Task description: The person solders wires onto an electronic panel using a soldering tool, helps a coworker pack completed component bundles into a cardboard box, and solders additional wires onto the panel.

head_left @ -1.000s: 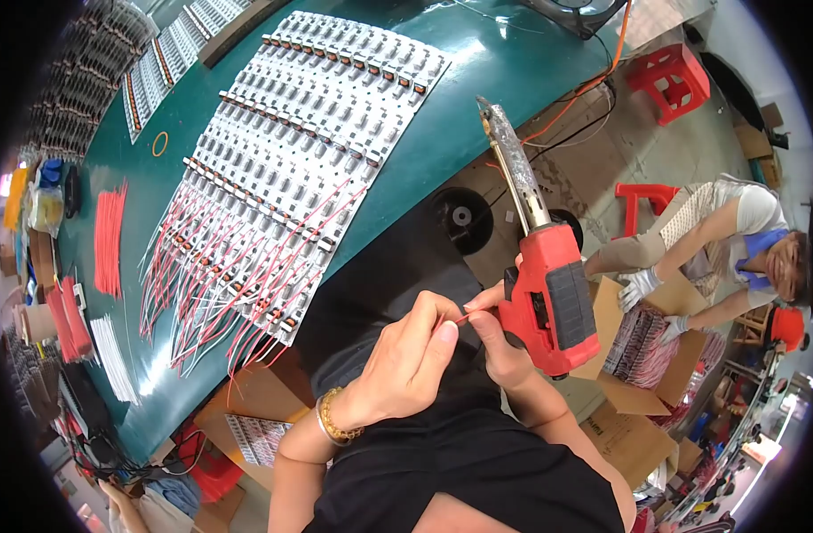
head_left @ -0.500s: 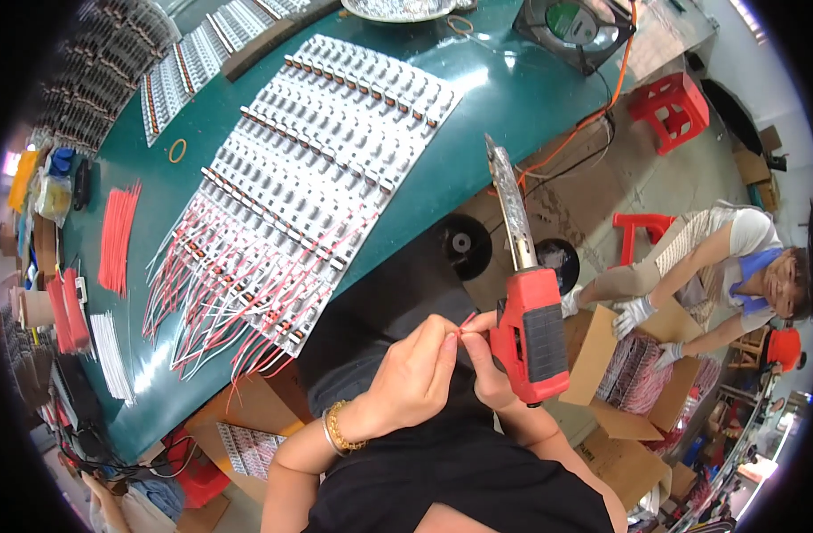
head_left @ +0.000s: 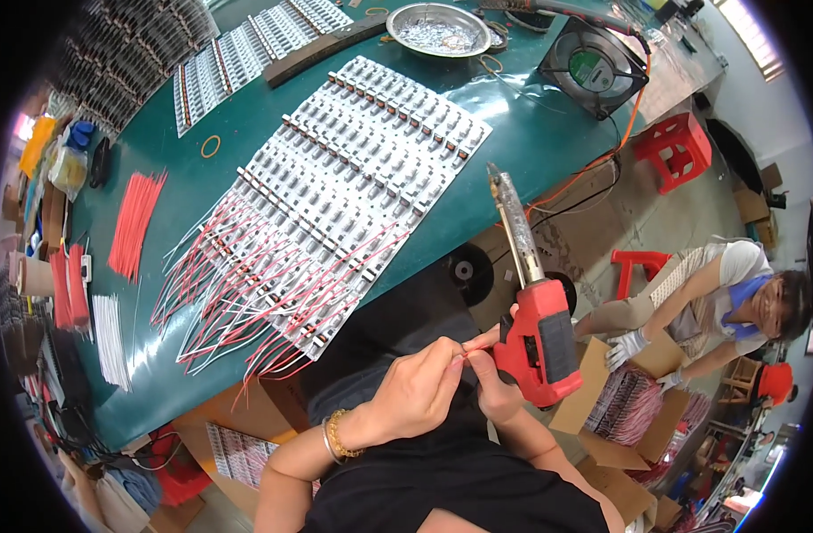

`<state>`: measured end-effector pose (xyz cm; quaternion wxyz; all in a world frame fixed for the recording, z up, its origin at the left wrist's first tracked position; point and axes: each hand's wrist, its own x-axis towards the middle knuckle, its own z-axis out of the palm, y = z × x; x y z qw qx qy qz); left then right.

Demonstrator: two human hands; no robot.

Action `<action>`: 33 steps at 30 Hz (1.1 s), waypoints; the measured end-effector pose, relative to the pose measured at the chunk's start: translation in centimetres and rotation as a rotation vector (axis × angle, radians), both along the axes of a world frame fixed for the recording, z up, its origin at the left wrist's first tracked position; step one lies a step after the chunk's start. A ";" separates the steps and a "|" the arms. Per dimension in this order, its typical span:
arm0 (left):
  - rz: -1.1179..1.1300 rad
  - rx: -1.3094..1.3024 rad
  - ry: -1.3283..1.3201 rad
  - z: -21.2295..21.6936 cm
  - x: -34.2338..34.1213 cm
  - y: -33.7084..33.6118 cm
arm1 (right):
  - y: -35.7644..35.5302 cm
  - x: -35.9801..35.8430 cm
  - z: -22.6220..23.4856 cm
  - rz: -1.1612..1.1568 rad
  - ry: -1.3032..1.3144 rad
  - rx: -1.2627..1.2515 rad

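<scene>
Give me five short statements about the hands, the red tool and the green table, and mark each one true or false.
1. The right hand holds a red soldering gun. True.
2. The gun's metal tip points down at the floor. False: it points up, away from the person, toward the green table.
3. The left hand pinches a thin red wire beside the gun. True.
4. The left wrist is bare. False: it wears bracelets.
5. White strips with red and white leads lie on the table. True.

I see a green worktable (head_left: 246, 133) filling the upper left. Beyond its right edge lies a pale concrete floor (head_left: 690, 213) with a red plastic stool (head_left: 682, 151); cardboard boxes (head_left: 619, 444) sit below it, daylight at the far corner.
</scene>
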<state>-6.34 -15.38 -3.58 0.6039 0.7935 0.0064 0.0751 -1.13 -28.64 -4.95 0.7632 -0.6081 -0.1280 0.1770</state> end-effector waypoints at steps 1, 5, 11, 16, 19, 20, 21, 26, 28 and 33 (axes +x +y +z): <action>0.009 -0.002 0.004 0.1 0.0 0.2 | 0.0 0.3 0.0 0.014 -0.069 -0.037; -0.115 -0.180 0.140 1.0 0.2 1.2 | 0.2 0.7 0.1 0.042 -0.173 -0.084; -0.110 -0.203 0.187 0.6 0.1 1.2 | 0.3 1.1 0.0 0.065 -0.227 -0.102; -0.273 -0.154 0.183 0.2 0.3 1.7 | -0.8 0.7 -0.8 0.131 -0.014 -0.111; -0.310 -0.205 0.260 0.6 0.6 1.7 | -0.9 0.4 -1.0 0.144 0.032 -0.030; -0.310 -0.190 0.235 0.5 0.6 1.8 | -0.8 0.4 -0.9 0.162 0.078 0.006; -0.309 -0.246 0.227 0.0 0.5 1.9 | -0.7 0.5 -0.9 0.165 0.053 0.014; -0.061 -0.324 0.233 -0.8 -0.7 2.3 | 0.8 1.0 0.2 0.147 -0.180 -0.114; -0.086 -0.251 0.260 -0.6 -0.7 3.4 | 1.1 1.1 0.1 0.137 -0.195 -0.161; -0.013 -0.058 0.139 -1.3 -0.1 1.8 | 0.9 1.6 -1.8 0.107 -0.204 -0.215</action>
